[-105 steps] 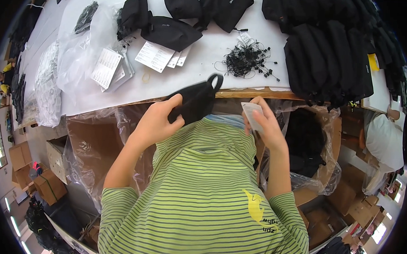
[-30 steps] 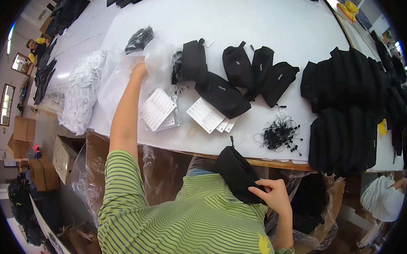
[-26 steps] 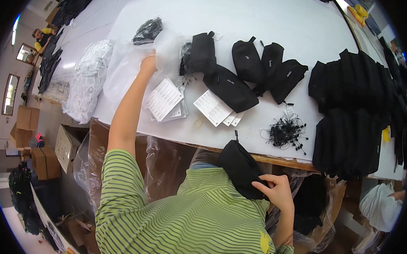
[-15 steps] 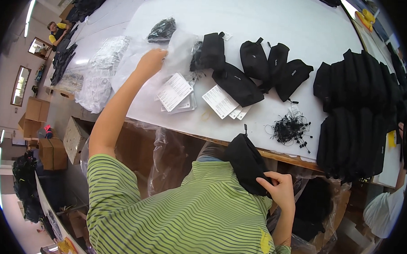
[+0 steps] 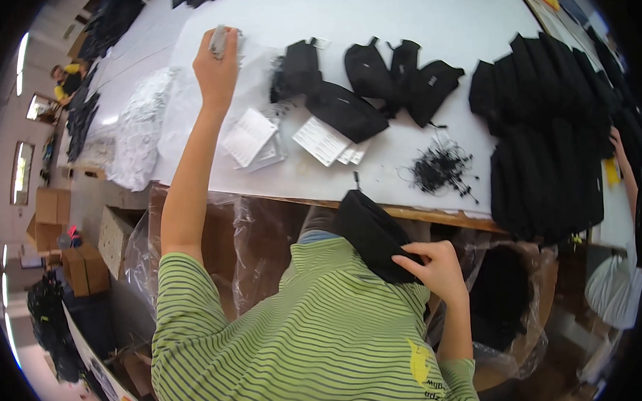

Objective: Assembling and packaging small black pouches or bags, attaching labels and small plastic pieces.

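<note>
My left hand (image 5: 216, 70) reaches over the white table at the far left, its fingers closed around a small crinkled greyish plastic bag (image 5: 218, 43). My right hand (image 5: 436, 270) pinches the edge of a black fabric pouch (image 5: 370, 231), held in front of my lap at the table's front edge. A short black tab sticks up from that pouch's far end. On the table lie several similar pouches (image 5: 348, 112). Beside them are white printed cards (image 5: 322, 140) and a second stack of cards (image 5: 250, 138). A tangle of thin black strings (image 5: 443, 168) lies near the front edge.
Rows of stacked black pouches (image 5: 549, 149) fill the table's right side, with another person's hand (image 5: 616, 139) beyond them. A heap of white plastic bags (image 5: 141, 128) lies to the left. Lined cartons (image 5: 524, 302) stand below the table edge.
My left hand has moved farther away across the table and closed on the small plastic bag. My right hand still grips the black pouch. The whole view has shifted slightly.
</note>
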The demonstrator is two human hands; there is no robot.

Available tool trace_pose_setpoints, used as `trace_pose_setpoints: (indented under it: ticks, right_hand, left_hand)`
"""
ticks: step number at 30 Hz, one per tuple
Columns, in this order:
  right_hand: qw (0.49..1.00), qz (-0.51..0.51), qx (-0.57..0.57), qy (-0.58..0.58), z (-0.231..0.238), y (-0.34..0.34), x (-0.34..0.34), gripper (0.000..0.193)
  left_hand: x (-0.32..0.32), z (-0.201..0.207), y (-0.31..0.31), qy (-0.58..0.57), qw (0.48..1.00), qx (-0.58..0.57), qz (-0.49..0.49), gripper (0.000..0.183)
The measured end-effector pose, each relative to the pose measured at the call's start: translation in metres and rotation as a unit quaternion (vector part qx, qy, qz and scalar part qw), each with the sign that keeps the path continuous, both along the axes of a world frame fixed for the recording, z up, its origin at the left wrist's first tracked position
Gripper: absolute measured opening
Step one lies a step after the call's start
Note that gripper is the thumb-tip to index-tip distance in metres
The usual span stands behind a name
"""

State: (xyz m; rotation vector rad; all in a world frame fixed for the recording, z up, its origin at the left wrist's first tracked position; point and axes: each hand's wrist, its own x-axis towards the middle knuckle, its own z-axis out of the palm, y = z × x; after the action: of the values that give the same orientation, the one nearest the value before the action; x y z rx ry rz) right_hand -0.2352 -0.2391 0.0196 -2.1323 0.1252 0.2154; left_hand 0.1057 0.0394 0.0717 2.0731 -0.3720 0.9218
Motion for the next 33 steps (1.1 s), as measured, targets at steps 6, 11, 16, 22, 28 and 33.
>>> trace_pose_setpoints:
  ticks: [6, 11, 16, 22, 28, 33]
  right_hand:
    - [0.998, -0.006, -0.011, -0.056, 0.003, 0.006, -0.008, 0.024]
    - [0.998, -0.016, -0.042, -0.046, 0.009, -0.008, -0.026, 0.023]
    - [0.998, -0.029, -0.046, -0.034, 0.006, -0.018, -0.033, 0.022]
    - [0.996, -0.022, -0.072, -0.046, 0.005, -0.018, -0.028, 0.021]
    - [0.994, -0.004, -0.068, -0.082, 0.002, -0.015, -0.027, 0.022]
    - [0.994, -0.002, -0.066, -0.082, 0.002, -0.015, -0.026, 0.022]
  left_hand:
    - [-0.078, -0.076, -0.149, 0.182, 0.936, -0.014, -0.302, 0.023]
    - [-0.094, -0.12, -0.192, 0.272, 0.908, 0.077, -0.31, 0.027]
    - [-0.092, -0.12, -0.202, 0.252, 0.888, 0.105, -0.37, 0.021]
    - [-0.081, -0.111, -0.19, 0.316, 0.863, 0.094, -0.384, 0.024]
    - [-0.073, -0.111, -0.168, 0.248, 0.844, 0.29, -0.377, 0.027]
    - [-0.072, -0.097, -0.169, 0.325, 0.845, 0.219, -0.363, 0.016]
